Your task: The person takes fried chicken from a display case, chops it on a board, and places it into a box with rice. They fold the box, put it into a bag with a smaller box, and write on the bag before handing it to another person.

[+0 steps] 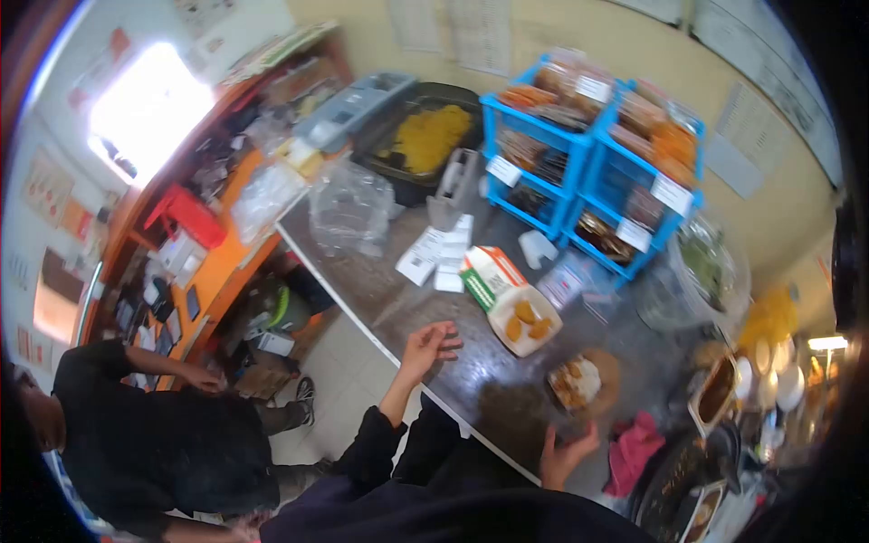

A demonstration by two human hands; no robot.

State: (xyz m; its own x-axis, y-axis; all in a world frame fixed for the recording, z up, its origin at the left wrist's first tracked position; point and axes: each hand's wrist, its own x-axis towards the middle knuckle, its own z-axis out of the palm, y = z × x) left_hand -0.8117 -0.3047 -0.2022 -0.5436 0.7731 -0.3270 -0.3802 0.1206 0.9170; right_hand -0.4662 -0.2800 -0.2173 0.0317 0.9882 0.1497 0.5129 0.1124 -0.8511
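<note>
My left hand (432, 350) is over the table's front edge with its fingers apart and nothing in them. To its right an open white, green and orange box (494, 271) holds several golden fried pieces (525, 324). My right hand (568, 452) is also empty, thumb and fingers spread, just below a round brown item (608, 385). On that lies food with a white topping (579, 382). A pink cloth (633, 454) is to the right of my right hand.
Blue stacked baskets (566, 149) with packets stand at the back, beside a black tray (367, 145) of yellow food. Receipts (422, 256) and a plastic bag (351, 208) lie on the dark table (362, 285). Another person (163, 434) stands at left. A pan (670, 489) is at lower right.
</note>
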